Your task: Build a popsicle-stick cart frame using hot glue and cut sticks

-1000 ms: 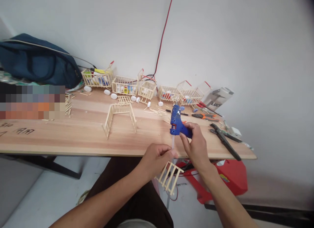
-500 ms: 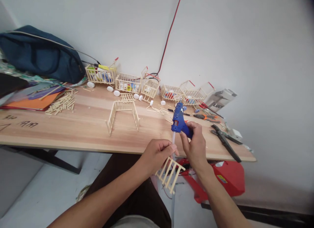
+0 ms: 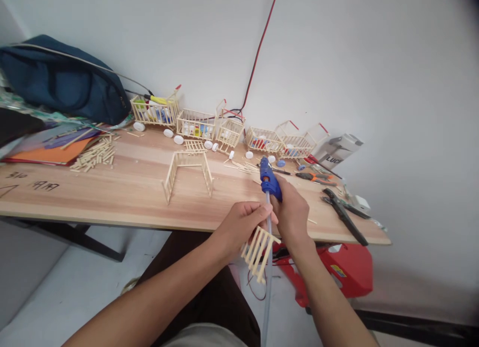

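Observation:
My right hand (image 3: 294,213) is wrapped round the handle of a blue glue gun (image 3: 270,181), its nozzle pointing away from me over the table. A long, pale glue stick (image 3: 269,287) runs out of the gun's rear and down past the table edge. My left hand (image 3: 239,226) pinches that stick just behind the gun. Beneath the same hand hangs a small slatted panel of wooden sticks (image 3: 258,255), also held by it; the fingers gripping it are partly hidden. A three-sided wooden-stick frame (image 3: 189,162) stands on the table to the left.
Along the wall stand several miniature stick shopping carts (image 3: 196,125) with small contents. Loose sticks (image 3: 95,155) lie by orange folders (image 3: 48,152) and a blue bag (image 3: 63,83). Orange-handled pliers (image 3: 316,177) and a black cutter (image 3: 344,215) lie at right. Below is a red object (image 3: 350,272).
The glue gun and my right hand have shifted slightly left and closer to my left hand. The left hand, with the slatted panel, has risen a little along the glue stick.

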`<state>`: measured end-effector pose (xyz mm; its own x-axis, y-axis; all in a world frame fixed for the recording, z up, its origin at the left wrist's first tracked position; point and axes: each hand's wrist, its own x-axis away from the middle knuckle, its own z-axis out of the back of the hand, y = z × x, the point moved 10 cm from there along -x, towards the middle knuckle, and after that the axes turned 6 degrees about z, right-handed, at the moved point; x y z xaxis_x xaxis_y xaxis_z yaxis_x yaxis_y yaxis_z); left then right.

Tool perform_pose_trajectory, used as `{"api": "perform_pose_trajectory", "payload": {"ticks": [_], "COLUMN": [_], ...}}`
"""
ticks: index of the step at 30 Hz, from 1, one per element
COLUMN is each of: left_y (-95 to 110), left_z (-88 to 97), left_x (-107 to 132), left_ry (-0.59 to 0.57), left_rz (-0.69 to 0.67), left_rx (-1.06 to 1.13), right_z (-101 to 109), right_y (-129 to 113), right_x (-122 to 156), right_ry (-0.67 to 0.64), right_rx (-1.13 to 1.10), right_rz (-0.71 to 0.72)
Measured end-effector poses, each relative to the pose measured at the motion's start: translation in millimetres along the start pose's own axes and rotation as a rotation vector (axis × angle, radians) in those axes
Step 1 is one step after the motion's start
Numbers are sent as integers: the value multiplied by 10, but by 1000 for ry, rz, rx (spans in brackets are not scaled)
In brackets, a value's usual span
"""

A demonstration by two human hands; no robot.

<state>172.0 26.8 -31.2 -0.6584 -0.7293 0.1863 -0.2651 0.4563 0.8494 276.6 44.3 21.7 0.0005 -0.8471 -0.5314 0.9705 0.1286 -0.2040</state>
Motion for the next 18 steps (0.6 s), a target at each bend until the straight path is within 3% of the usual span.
{"api": "perform_pose_trajectory", "payload": {"ticks": [8, 18], "left_y": [-2, 6], "left_z": [91, 184], "left_x": [-92, -128], "left_ry": [69, 102], "left_rz": [21, 50], "left_rx": [218, 173], "right_z": [-35, -159], "right_y": [-87, 4], "right_x": [-13, 45], "right_ry": [36, 25], "right_rx": [184, 168], "right_rz": [32, 10]}}
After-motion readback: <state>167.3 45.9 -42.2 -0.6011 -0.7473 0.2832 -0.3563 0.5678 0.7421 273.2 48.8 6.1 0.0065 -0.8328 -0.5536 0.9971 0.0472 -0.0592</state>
